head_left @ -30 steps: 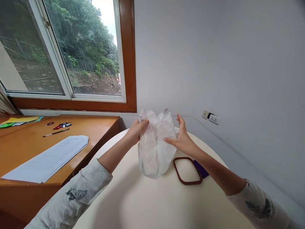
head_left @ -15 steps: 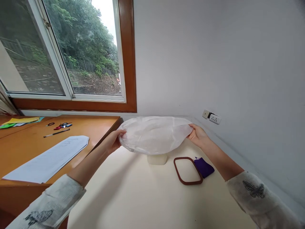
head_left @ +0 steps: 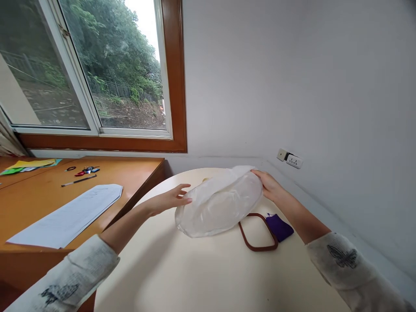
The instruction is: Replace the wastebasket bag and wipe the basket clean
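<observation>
A translucent white plastic bag (head_left: 221, 203) is spread sideways above the round table, its left end hanging lower than its right. My right hand (head_left: 268, 184) pinches the bag's upper right corner between thumb and fingers. At the upper left edge of the bag is my left hand (head_left: 172, 200), fingers apart, the fingertips beside or just touching the plastic. Part of a brown frame with rounded corners (head_left: 262, 249) lies beneath the bag's lower right side. Behind the bag, a small yellowish edge (head_left: 205, 179) shows; the rest of that thing is hidden.
A purple drawstring pouch (head_left: 280, 228) lies against the frame on the cream tabletop (head_left: 208, 277). On the wooden desk (head_left: 139, 169) at left are paper sheets (head_left: 71, 216), a pen (head_left: 79, 180), keys (head_left: 87, 170) and coloured papers (head_left: 29, 164). A wall socket (head_left: 294, 161) is at right.
My left hand has loosened from the bag and moved right, its fingers spreading. The bag's left end has dropped toward me and now covers part of the frame. My right hand keeps its pinch.
</observation>
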Available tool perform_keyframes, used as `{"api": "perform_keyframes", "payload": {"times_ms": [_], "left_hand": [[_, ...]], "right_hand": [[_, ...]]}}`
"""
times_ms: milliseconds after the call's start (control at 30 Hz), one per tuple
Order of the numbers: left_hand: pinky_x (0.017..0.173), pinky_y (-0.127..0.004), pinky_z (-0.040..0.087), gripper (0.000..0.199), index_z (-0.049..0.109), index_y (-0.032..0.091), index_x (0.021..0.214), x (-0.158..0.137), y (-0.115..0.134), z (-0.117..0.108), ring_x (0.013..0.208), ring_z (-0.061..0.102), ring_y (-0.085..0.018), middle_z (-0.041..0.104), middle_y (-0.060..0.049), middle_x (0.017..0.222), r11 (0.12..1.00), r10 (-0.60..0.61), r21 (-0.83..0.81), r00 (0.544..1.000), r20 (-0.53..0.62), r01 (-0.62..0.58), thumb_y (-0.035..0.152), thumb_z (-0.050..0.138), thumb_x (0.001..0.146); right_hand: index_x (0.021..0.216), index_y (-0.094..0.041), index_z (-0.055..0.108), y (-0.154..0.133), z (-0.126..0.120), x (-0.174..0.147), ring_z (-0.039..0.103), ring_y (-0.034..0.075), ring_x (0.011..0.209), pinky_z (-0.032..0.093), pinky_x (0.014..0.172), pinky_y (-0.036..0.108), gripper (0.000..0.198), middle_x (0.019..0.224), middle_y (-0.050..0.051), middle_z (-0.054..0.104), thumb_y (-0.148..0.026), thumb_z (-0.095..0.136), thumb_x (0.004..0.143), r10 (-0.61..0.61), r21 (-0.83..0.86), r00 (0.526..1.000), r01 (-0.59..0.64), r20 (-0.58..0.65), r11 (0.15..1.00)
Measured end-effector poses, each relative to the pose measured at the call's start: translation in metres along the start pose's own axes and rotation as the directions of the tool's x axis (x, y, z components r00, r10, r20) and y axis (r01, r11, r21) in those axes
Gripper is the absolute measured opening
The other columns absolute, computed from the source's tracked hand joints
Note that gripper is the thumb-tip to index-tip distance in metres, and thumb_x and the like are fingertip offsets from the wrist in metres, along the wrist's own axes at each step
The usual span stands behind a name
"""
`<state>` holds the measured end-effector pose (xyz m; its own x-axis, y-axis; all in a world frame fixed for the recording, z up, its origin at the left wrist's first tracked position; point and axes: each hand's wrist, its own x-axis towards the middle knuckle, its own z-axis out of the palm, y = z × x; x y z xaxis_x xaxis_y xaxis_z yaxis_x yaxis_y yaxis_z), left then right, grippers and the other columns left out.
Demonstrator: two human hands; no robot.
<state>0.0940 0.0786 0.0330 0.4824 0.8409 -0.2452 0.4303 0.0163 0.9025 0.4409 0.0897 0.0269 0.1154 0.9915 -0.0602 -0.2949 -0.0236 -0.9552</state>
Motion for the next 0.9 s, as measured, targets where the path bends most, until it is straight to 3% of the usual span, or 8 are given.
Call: {"api": "perform_keyframes", "payload": {"times_ms": [133,300,400,500,667,767,900], "left_hand": [[0.074,-0.033,0.049,0.076,0.041,0.025,0.124,0.021,0.009,0.021,0.092,0.061,-0.025,0.062,-0.008,0.108,0.993,0.021,0.121,0.995,-0.099,-0.008,0.042,0.074,0.057],[0.055,-0.026,0.043,0.04,0.061,0.017,0.082,0.033,0.014,0.022,0.071,0.061,-0.022,0.066,-0.003,0.077,0.979,0.145,0.173,0.967,-0.207,-0.11,0.046,0.071,0.056],[0.051,-0.024,0.039,0.03,0.062,0.016,0.073,0.035,0.016,0.017,0.061,0.058,-0.017,0.062,-0.001,0.067,0.989,0.148,0.025,0.963,-0.226,-0.146,0.042,0.068,0.061],[0.044,-0.02,0.033,0.025,0.058,0.015,0.064,0.038,0.017,0.01,0.048,0.05,-0.011,0.055,0.002,0.056,0.968,0.089,-0.199,0.954,-0.287,-0.15,0.037,0.068,0.063],[0.045,-0.018,0.036,0.021,0.052,0.014,0.057,0.049,0.013,-0.004,0.048,0.05,-0.008,0.054,0.003,0.054,0.82,0.032,-0.534,0.947,-0.32,-0.207,0.024,0.07,0.061],[0.048,-0.019,0.041,0.013,0.055,0.013,0.064,0.056,0.01,-0.006,0.052,0.054,-0.009,0.057,0.001,0.06,0.788,0.008,-0.579,0.945,-0.326,-0.207,0.022,0.065,0.066],[0.054,-0.023,0.046,0.009,0.058,0.014,0.074,0.07,0.007,0.0,0.055,0.059,-0.012,0.059,-0.001,0.061,0.756,-0.029,-0.623,0.941,-0.337,-0.199,0.022,0.057,0.071]], "right_hand": [[0.083,-0.017,0.065,0.0,0.004,-0.005,0.06,0.014,0.064,0.048,0.054,0.021,0.022,0.074,0.003,0.066,-0.036,0.065,0.072,0.014,-0.13,0.994,-0.001,0.105,0.991],[0.103,-0.019,0.061,-0.004,-0.012,-0.007,0.062,0.019,0.084,0.051,0.069,0.025,0.043,0.096,0.008,0.067,-0.049,0.062,0.073,0.061,-0.237,0.963,0.003,0.263,0.972],[0.104,-0.017,0.062,-0.002,-0.027,-0.004,0.063,0.019,0.084,0.05,0.072,0.027,0.043,0.099,0.009,0.067,-0.04,0.07,0.068,0.171,-0.328,0.919,-0.05,0.354,0.943],[0.096,-0.013,0.065,0.005,-0.038,0.003,0.063,0.019,0.079,0.049,0.07,0.027,0.037,0.094,0.01,0.069,-0.031,0.074,0.065,0.265,-0.422,0.892,-0.094,0.366,0.902],[0.095,-0.015,0.066,0.02,-0.043,0.012,0.062,0.017,0.088,0.047,0.08,0.027,0.027,0.096,0.008,0.068,-0.031,0.065,0.073,0.15,-0.209,0.914,-0.074,0.377,0.975],[0.096,-0.017,0.064,0.026,-0.039,0.016,0.061,0.018,0.091,0.047,0.081,0.029,0.026,0.097,0.008,0.068,-0.031,0.063,0.074,0.115,-0.11,0.929,-0.081,0.353,0.991],[0.085,-0.018,0.064,0.035,-0.031,0.027,0.063,0.018,0.08,0.049,0.074,0.028,0.019,0.083,0.005,0.069,-0.032,0.063,0.071,0.086,-0.072,0.966,-0.071,0.243,0.995]]}}
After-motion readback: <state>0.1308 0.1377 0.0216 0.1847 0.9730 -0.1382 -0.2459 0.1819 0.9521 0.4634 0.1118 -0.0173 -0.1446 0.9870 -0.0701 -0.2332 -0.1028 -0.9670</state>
